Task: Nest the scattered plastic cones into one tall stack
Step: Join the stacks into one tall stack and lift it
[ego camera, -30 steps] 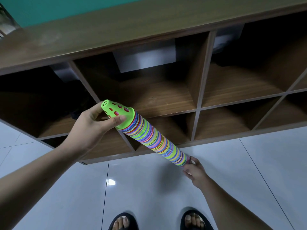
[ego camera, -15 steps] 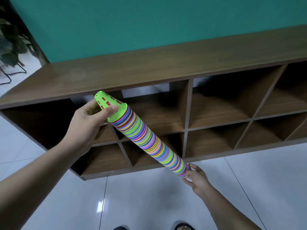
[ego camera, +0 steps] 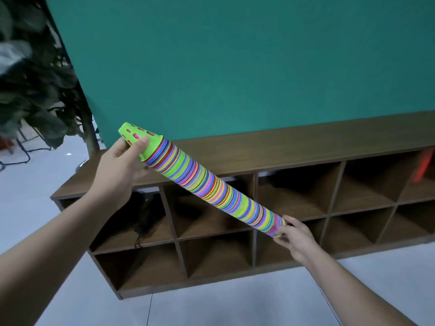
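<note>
Both ends of the multicoloured plastic cone stack (ego camera: 211,189) are gripped by left hand (ego camera: 117,170) and right hand (ego camera: 296,238); inward pressure advised.

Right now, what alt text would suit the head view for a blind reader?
A person holds a long, slanted stack of nested plastic cones in the air, left hand gripping its perforated green tip, right hand holding the lower end. Behind stands a low wooden cubby shelf against a teal wall.
</note>
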The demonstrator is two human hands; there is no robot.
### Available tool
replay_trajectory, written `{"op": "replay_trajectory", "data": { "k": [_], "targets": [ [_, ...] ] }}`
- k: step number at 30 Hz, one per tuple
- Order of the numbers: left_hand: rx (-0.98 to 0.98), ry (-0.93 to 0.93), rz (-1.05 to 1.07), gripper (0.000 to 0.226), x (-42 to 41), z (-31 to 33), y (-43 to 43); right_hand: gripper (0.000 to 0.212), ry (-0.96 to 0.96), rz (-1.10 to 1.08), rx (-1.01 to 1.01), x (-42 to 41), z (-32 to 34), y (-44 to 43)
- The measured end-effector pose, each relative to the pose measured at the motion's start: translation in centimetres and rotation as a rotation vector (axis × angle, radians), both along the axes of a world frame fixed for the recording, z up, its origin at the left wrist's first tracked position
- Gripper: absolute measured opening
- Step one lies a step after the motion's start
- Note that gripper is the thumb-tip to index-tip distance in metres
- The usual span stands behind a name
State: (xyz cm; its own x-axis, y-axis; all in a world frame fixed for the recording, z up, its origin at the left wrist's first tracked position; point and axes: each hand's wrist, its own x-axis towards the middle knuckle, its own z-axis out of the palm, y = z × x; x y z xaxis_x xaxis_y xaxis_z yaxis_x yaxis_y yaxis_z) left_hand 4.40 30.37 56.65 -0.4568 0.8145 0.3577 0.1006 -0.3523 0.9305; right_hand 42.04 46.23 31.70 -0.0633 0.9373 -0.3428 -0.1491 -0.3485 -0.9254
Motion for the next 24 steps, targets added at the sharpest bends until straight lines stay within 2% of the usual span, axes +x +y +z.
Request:
{"op": "replay_trajectory", "data": {
  "k": [5,12,20,24],
  "targets": [
    [0.057,-0.124,0.024,0.041,-2.4,2.6,0.1,0.073,-0.001,-0.051,0.147,1.5,8.9,1.6],
    [0.078,-0.304,0.034,0.052,-7.8,2.5,3.2,0.077,-0.026,-0.040,0.274,0.7,18.1,5.0],
    [-0.076,-0.450,0.169,0.045,-14.8,-2.4,11.6,0.072,-0.132,-0.041,0.321,-5.5,21.7,12.4],
    [-0.200,-0.441,0.208,0.059,-20.4,-5.9,17.2,0.073,-0.185,-0.011,0.334,-8.9,21.5,17.1]
  ]
}}
